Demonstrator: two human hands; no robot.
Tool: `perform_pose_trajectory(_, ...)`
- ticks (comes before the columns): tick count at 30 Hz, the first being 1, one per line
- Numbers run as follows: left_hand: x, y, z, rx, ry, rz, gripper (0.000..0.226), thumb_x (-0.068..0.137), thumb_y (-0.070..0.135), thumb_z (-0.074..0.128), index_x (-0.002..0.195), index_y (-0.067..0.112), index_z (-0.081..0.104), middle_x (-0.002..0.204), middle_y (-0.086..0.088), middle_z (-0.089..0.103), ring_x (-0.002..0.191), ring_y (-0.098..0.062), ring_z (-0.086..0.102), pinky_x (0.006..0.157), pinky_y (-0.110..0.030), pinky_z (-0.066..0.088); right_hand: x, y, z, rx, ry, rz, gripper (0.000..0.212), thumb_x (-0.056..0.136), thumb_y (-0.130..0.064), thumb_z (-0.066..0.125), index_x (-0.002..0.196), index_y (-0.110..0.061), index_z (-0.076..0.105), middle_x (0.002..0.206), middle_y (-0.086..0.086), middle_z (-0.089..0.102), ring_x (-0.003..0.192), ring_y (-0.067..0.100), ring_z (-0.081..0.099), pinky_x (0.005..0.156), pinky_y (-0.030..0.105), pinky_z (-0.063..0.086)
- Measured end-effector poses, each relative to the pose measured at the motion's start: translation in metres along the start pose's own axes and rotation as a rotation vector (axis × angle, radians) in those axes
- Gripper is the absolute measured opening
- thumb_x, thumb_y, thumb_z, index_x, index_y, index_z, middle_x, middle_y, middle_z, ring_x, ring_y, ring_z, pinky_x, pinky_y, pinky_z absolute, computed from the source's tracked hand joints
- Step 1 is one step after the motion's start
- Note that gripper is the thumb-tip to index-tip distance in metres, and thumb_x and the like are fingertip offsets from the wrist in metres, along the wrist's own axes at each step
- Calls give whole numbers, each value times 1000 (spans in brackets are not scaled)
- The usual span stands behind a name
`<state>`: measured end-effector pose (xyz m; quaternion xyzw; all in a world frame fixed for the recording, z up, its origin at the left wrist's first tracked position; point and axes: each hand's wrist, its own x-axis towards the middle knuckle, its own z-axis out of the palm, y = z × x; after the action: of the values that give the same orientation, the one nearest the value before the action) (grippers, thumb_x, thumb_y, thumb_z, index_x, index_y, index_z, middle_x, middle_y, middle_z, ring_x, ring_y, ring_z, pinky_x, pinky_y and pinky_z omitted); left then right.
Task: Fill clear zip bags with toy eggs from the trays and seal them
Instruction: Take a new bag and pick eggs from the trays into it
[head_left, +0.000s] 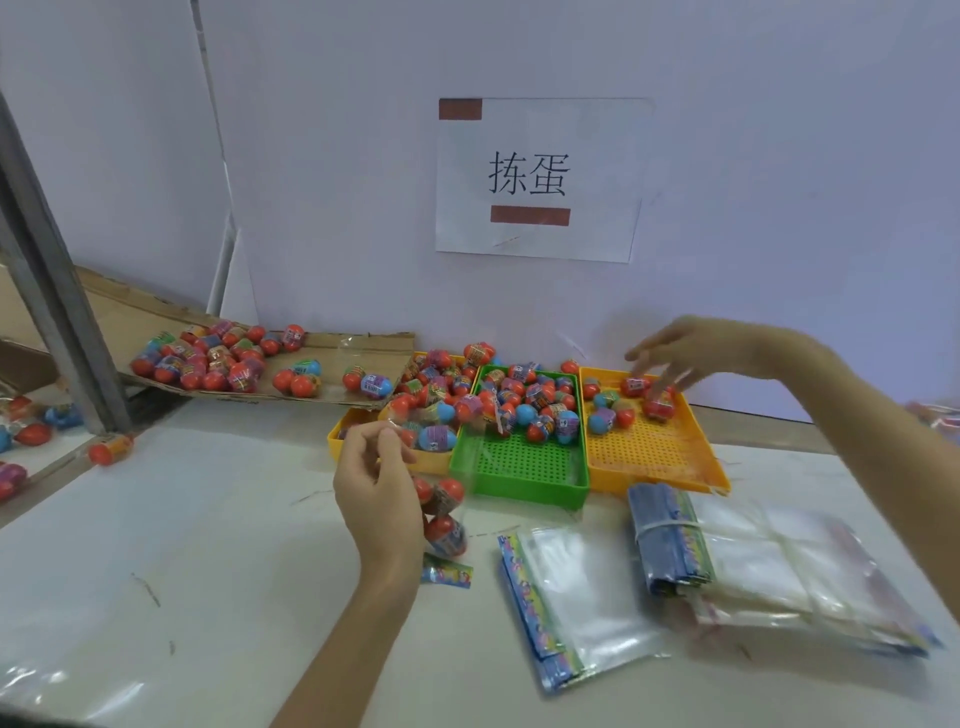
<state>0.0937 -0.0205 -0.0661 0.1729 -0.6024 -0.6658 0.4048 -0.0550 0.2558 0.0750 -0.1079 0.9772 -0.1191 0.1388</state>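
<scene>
My left hand (376, 486) pinches the top of a clear zip bag (457, 462) that hangs over the table with a few red toy eggs (444, 512) inside. My right hand (675, 353) reaches over the right yellow tray (654, 457), fingers spread just above the red eggs (660, 402) at its back; nothing is gripped. The green tray (519, 467) and the left yellow tray (337, 434) hold many red and blue eggs.
Stacks of empty clear zip bags (587, 597) with colourful headers lie at the front right, one bundle (670, 535) bound by a rubber band. More eggs lie on a cardboard sheet (332, 353) at back left. A loose egg (109, 449) sits by the metal post (47, 291).
</scene>
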Motion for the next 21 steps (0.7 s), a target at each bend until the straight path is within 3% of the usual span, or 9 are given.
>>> perform_pose_trajectory(2, 0, 0, 1, -12, -6, 4, 21, 103, 18, 50, 86, 24, 61, 73, 4, 58, 67, -5, 54, 70, -26, 48, -14, -10, -10, 79, 240, -130, 22, 103, -18, 52, 112, -19, 72, 102, -7, 74, 85, 11, 69, 71, 25, 50)
perform_pose_trajectory(3, -1, 0, 1, -8, -14, 4, 21, 103, 18, 49, 87, 24, 61, 73, 4, 58, 68, -6, 54, 70, -25, 48, -21, -14, -11, 20, 257, -168, 22, 103, -19, 52, 111, -21, 73, 95, -9, 74, 82, 9, 69, 70, 24, 48)
perform_pose_trajectory(5, -3, 0, 0, -9, -37, 0, 21, 104, 17, 49, 88, 22, 61, 70, 7, 58, 65, -2, 53, 66, -18, 48, -33, -20, -3, -14, 143, -204, 21, 102, -24, 54, 109, -24, 74, 87, -12, 75, 79, 8, 70, 70, 23, 47)
perform_pose_trajectory(7, -2, 0, 1, -18, -79, -10, 20, 104, 17, 50, 89, 20, 62, 65, 13, 59, 62, 2, 54, 62, -13, 47, -48, -29, 15, 152, 77, -282, 18, 101, -29, 57, 107, -26, 74, 87, -13, 77, 77, 6, 71, 70, 22, 52)
perform_pose_trajectory(11, -2, -1, 3, -47, -134, -48, 24, 105, 22, 52, 86, 31, 64, 72, 9, 63, 73, -10, 62, 73, -31, 54, -63, -56, 75, 466, 152, -432, 18, 95, -39, 66, 108, -28, 72, 87, -9, 76, 79, 9, 72, 76, 34, 56)
perform_pose_trajectory(15, -3, 1, 4, -45, -201, -7, 28, 105, 21, 51, 84, 34, 65, 70, 9, 62, 68, -5, 59, 73, -31, 52, -64, -84, 131, 664, 125, -411, 54, 75, -65, 69, 117, -35, 57, 99, -15, 74, 88, 1, 71, 79, 23, 54)
perform_pose_trajectory(21, -5, 2, 6, -78, -278, -18, 32, 105, 25, 51, 78, 33, 65, 71, 7, 61, 70, -8, 58, 73, -32, 52, -57, -102, 168, 910, 316, -356, 26, 84, -40, 80, 94, -25, 62, 91, -7, 71, 88, 9, 69, 81, 32, 55)
